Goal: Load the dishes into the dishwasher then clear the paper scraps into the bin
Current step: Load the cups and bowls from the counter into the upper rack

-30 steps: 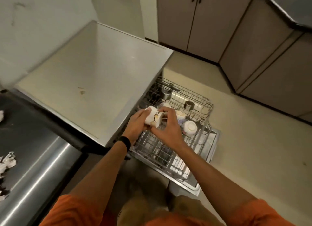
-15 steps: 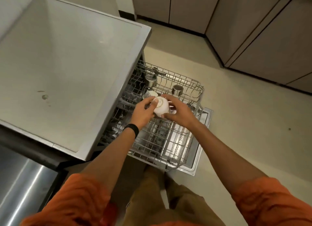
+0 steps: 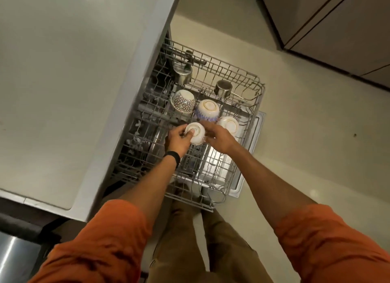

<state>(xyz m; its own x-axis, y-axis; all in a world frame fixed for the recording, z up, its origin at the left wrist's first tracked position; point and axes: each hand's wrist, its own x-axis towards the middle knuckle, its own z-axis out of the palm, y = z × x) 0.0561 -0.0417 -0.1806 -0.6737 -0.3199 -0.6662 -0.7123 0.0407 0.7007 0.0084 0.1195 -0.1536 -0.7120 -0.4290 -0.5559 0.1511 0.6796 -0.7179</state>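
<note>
I have the white bowl [image 3: 196,132] bottom-up between both hands, low over the dishwasher rack [image 3: 211,173]; I cannot tell whether it rests on the tines yet. My left hand [image 3: 177,140] pinches its base, fingers [image 3: 188,136] curled over the foot ring. My right hand [image 3: 219,140] grips the opposite wall with curved fingers. I judge it is held mouth-down so water will drain off. Just beyond my right fingertips sit a purple bowl [image 3: 207,110] and a second white bowl [image 3: 229,124], both inverted. Beyond my left fingers lies a tilted dotted bowl [image 3: 183,101], with two steel cups [image 3: 182,74] farther off. Two hands let me seat it without knocking these neighbours. No paper scraps are in view
</note>
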